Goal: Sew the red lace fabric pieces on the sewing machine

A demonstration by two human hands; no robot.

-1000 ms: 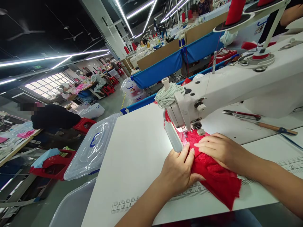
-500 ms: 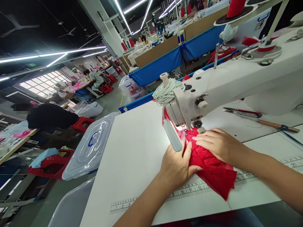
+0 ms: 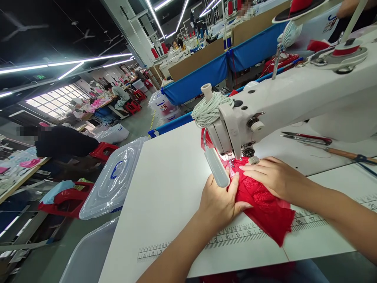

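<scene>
Red lace fabric (image 3: 265, 208) lies under the needle end of a white sewing machine (image 3: 273, 98) and trails toward the table's front edge. My left hand (image 3: 219, 198) rests on the fabric's left side, fingers stretched toward the presser foot (image 3: 231, 163) and thumb spread. Part of its fingers is hidden behind a grey lamp (image 3: 217, 167) hanging from the machine head. On the right side of the cloth, my right hand (image 3: 272, 177) lies flat, with its fingertips close to the presser foot. Both hands press the fabric onto the white table (image 3: 165, 184).
Thread snips (image 3: 306, 138) and a wooden-handled tool (image 3: 341, 153) lie right of the machine head. A ruler strip (image 3: 235, 235) runs along the table front. Lidded clear boxes (image 3: 114, 177) stand to the left, near a red stool (image 3: 66, 200). People (image 3: 64, 141) sit farther off.
The camera view has shifted slightly, so the machine appears a little farther right. Both hands stay on the red fabric in nearly the same positions.
</scene>
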